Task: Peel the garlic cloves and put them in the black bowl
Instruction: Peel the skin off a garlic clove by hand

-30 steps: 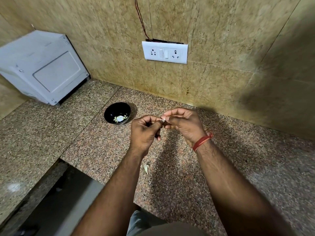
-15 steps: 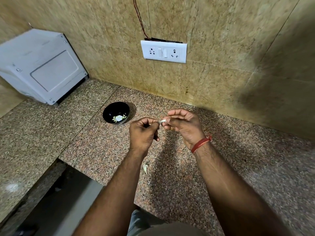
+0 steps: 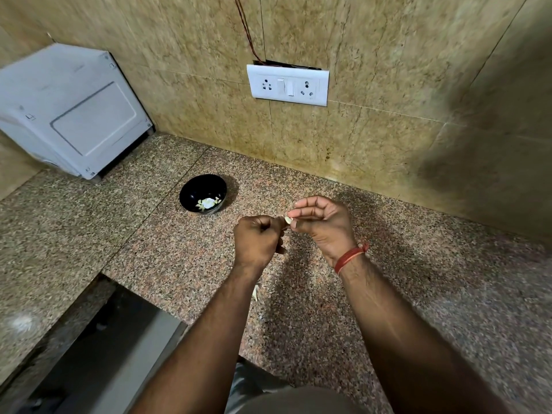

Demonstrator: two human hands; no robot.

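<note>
— Hands? 
— Both raised over a speckled bench [image 3: 448, 294], nearly touching. Right hand [image 3: 324, 225], red band [image 3: 351, 256] on wrist, pinching a pale garlic clove [image 3: 288, 220] between thumb and fingertips. Left hand [image 3: 259, 239] curled tight in a fist against that clove; hard to tell whether gripping it or its skin.
— Bowl? 
— Black bowl [image 3: 203, 186] on the bench, left of and beyond the hands, apart from them, holding white cloves. 
— Anything else? 
— Scrap of peel [image 3: 254, 293] on the bench beside left forearm. White socket plate [image 3: 288, 85] on tiled wall. White appliance [image 3: 68, 112] far left.
</note>
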